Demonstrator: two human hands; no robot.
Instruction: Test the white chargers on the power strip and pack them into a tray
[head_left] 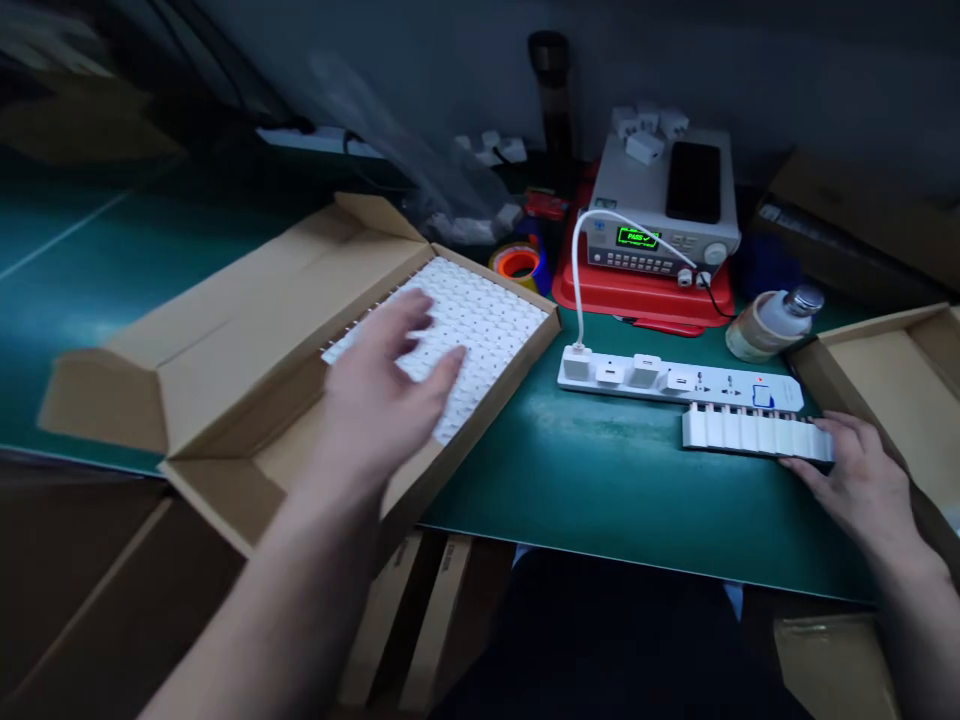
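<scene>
My left hand (pixel 390 385), a little blurred, is over an open cardboard box (pixel 300 470) with its thumb and fingers apart and nothing in them. Tightly packed rows of small white plug adapters (pixel 487 330) fill the far part of that box. On the green table, my right hand (pixel 862 470) grips the right end of a row of white plug adapters (pixel 757 434), thumb in front and fingers behind. Directly behind the row lies a white power strip (pixel 739 390). It carries several white adapters and a plugged-in white cable (pixel 577 260).
A test instrument (pixel 652 250) showing PASS stands on a red tray (pixel 566 285), with a phone (pixel 694 181) and loose adapters on top. Near it are tape rolls (pixel 517 262) and a bottle (pixel 799 305). Another open cardboard box (pixel 892 370) sits at the right.
</scene>
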